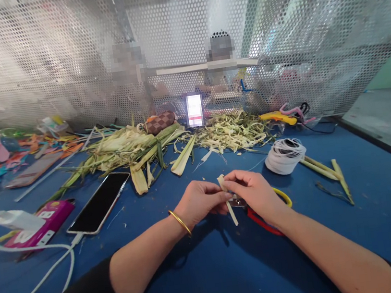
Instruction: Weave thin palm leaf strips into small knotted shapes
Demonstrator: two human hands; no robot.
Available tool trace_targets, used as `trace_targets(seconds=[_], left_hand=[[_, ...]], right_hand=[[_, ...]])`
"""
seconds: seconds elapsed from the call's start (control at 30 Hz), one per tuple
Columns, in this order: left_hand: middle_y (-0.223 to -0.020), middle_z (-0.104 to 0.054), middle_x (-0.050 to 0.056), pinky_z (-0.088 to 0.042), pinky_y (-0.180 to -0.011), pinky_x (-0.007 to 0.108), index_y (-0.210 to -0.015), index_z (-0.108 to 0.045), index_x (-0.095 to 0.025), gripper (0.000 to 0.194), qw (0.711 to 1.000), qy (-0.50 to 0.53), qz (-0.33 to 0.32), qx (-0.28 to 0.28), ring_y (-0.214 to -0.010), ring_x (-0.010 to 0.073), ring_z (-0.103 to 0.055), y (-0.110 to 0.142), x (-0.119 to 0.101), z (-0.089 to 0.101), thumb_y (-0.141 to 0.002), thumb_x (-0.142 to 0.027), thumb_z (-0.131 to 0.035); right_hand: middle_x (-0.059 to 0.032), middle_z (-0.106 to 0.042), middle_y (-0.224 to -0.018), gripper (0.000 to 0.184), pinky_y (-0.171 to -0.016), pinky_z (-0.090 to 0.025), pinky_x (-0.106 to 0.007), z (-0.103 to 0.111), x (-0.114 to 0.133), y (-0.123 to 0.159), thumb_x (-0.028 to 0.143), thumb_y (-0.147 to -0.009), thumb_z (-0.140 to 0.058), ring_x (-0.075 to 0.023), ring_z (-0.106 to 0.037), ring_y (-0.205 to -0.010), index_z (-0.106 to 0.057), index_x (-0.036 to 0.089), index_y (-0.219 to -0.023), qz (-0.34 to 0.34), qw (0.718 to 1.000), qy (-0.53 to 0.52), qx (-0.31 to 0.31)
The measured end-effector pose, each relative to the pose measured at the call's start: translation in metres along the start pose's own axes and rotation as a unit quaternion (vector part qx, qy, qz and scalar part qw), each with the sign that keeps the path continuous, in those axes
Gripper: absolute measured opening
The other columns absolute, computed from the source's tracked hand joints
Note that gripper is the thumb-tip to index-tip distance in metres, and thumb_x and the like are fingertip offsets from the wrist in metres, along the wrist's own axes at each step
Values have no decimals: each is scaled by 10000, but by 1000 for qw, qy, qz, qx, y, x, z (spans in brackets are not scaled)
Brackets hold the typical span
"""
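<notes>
My left hand (202, 198) and my right hand (250, 189) meet above the blue table, both pinching a narrow pale strip of dried leaf (233, 214). The strip's lower end hangs down between them, while a short bit shows above the fingertips. Under my right hand lie scissors (264, 221) with red and yellow handles, partly covered by the hand. A gold bangle (180, 223) circles my left wrist. Right of my right hand stands a spool of white cord (285, 156).
Piles of dried leaves (119, 150) and shredded strips (232, 131) lie along the back, before a perforated metal screen (179, 27). At left are a charging phone (99, 203) and a magenta power strip (54, 217). Stalk pieces (342, 181) lie at right. People sit beyond the screen.
</notes>
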State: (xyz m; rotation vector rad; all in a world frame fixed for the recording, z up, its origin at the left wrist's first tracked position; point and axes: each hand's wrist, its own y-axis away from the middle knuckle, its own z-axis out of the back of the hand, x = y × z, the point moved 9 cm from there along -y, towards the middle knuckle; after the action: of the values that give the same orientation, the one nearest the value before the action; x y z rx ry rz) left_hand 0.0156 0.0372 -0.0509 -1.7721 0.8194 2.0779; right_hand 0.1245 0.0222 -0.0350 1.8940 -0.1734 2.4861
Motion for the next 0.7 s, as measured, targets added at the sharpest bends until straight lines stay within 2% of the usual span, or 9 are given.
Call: trace_targets(seconds=[0.1,0.2,0.33,0.43,0.57,0.63,0.7], left_hand=[[-507,-618,1,-424,-516,189,-590,-641,-133,296,1000,7,4,5,-475,85,-549,0,1,-2,-628,-414,-729],[-524,-624,11,-418,-500,193,-620,-639,-130,382,999,38,1,-10,-476,92,-557,-2,0,3,-667,-507,-673],[-587,-648,34,-386,-464,187,-679,-633,-128,465,996,83,1,-44,-515,108,-594,-3,-2,12,-761,-575,-534],[-606,-651,33,-384,-466,185,-690,-627,-129,456,995,87,-3,-38,-518,102,-588,-2,-4,13,-752,-573,-550],[-565,-630,6,-379,-473,179,-643,-613,-139,302,999,34,-15,-29,-514,94,-576,-2,-4,12,-679,-430,-682],[-559,-627,6,-383,-481,181,-621,-615,-139,268,999,24,-19,-36,-517,93,-575,-3,-3,13,-693,-390,-672],[-584,-639,14,-394,-493,186,-636,-629,-138,264,997,44,-17,-53,-532,96,-583,-4,-2,16,-715,-389,-649]], right_hand=[[11,-596,-617,242,-582,-423,-260,4,2,1,404,-731,-608,-144,-529,-605,-589,185,-628,10,999,12,-31],[-12,-639,-702,272,-673,-447,-281,11,4,-1,434,-772,-555,-171,-578,-710,-616,187,-677,15,999,5,-35],[-41,-669,-816,316,-759,-462,-315,9,3,-4,482,-797,-521,-193,-615,-795,-636,188,-802,-22,999,-15,39],[-17,-652,-734,246,-681,-467,-294,5,1,-3,424,-747,-593,-168,-601,-700,-621,189,-813,-39,997,9,69],[20,-581,-586,201,-550,-428,-260,6,0,-3,384,-741,-583,-134,-528,-556,-588,189,-695,-24,997,59,38],[17,-578,-577,214,-560,-431,-264,9,-1,-4,386,-755,-565,-137,-534,-558,-582,191,-669,-7,996,83,13],[-2,-624,-651,228,-609,-454,-277,18,-2,-6,414,-764,-557,-151,-579,-604,-595,193,-720,-2,996,78,-32]])
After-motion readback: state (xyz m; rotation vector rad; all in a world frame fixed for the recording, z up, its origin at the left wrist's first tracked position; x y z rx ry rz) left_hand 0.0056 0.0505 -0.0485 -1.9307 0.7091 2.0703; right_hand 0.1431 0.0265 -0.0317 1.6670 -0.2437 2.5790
